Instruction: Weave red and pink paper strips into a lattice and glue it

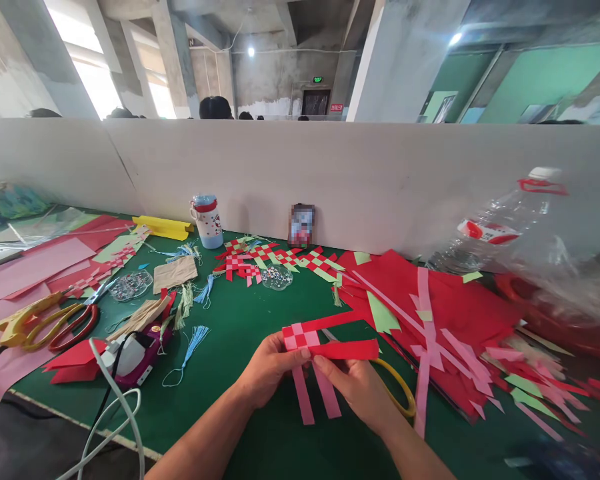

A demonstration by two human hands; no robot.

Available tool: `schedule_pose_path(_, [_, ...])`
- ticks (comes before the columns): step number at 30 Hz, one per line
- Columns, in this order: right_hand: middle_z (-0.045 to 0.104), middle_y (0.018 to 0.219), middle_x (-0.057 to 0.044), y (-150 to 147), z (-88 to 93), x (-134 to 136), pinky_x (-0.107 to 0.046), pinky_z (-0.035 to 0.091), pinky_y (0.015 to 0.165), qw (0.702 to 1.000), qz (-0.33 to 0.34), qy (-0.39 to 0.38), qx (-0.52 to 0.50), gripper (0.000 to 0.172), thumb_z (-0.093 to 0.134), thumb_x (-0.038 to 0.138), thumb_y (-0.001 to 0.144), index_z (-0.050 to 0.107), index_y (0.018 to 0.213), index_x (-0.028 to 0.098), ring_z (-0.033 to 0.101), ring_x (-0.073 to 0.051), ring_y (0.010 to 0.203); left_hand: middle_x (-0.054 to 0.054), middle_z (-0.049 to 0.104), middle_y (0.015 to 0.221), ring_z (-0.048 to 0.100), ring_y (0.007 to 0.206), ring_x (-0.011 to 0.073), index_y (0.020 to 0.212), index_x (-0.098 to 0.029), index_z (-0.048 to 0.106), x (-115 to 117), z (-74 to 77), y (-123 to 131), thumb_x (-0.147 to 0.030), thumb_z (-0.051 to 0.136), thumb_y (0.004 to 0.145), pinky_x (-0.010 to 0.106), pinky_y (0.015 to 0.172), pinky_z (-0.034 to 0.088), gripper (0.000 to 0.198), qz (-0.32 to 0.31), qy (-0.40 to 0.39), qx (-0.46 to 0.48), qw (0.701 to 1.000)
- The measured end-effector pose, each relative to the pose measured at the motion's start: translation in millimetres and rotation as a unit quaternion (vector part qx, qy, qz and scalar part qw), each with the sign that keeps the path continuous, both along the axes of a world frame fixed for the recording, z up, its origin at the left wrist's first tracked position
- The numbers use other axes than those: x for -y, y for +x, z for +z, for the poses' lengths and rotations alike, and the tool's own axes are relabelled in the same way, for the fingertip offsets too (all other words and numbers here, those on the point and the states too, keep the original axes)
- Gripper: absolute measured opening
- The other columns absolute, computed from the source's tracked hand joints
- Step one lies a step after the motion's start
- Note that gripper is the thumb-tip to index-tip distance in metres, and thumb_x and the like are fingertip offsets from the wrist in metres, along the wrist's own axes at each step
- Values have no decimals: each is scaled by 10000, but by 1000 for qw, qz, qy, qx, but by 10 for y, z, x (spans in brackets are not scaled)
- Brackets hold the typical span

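Observation:
A woven piece of red and pink paper strips [296, 337] is held over the green tabletop by both hands. My left hand [266, 371] pinches its checkered corner, thumb on the front. Thumb and fingers of my right hand [347, 381] are closed on the lower red strip [353, 349] of the same piece. Two red strips run to the right from the weave, and two pink strips [304, 397] hang below it. Partly behind my right hand lies a yellow scissor handle [403, 392]; the rest of that tool is hidden.
Red paper sheets [405, 293] with pink and green strips cover the right side. Finished-looking woven pieces [265, 253], a bead tray [277, 277], a phone [301, 225] and a cup [208, 221] stand or lie behind. Scissors [75, 320], a glue gun [27, 321] and a power strip [143, 353] are left.

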State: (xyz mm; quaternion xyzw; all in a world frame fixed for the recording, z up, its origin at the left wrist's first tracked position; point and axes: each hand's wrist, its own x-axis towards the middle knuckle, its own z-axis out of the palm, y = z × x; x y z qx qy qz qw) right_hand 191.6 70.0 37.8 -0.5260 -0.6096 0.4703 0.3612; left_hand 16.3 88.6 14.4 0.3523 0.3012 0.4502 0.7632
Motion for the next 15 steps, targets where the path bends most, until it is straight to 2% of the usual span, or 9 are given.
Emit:
schedule_pose_path(7, [690,759,-39,-5,15,0,-409,524,801,1000,15,-4,2,341,602,546,840,724,831,228,655,-290,878,81,736,827,658,714,158,917,-128,740,2,31,0,-342,833,720,273,771,506,305,-9,18,18,1000])
schedule_pose_path(11, [697,814,-49,-5,18,-2,-397,516,817,999,32,-10,-12,369,653,540,803,713,908,191,640,-276,863,83,741,813,664,696,158,901,-123,734,-3,12,3,-343,820,734,262,732,509,289,9,18,29,999])
schedule_pose_path(15, [640,742,-25,0,-25,-12,-310,493,688,999,29,-7,12,389,622,557,825,680,815,172,571,-191,722,80,739,805,657,706,152,897,-111,728,-19,-15,-5,-342,829,720,259,745,503,308,24,20,32,999])
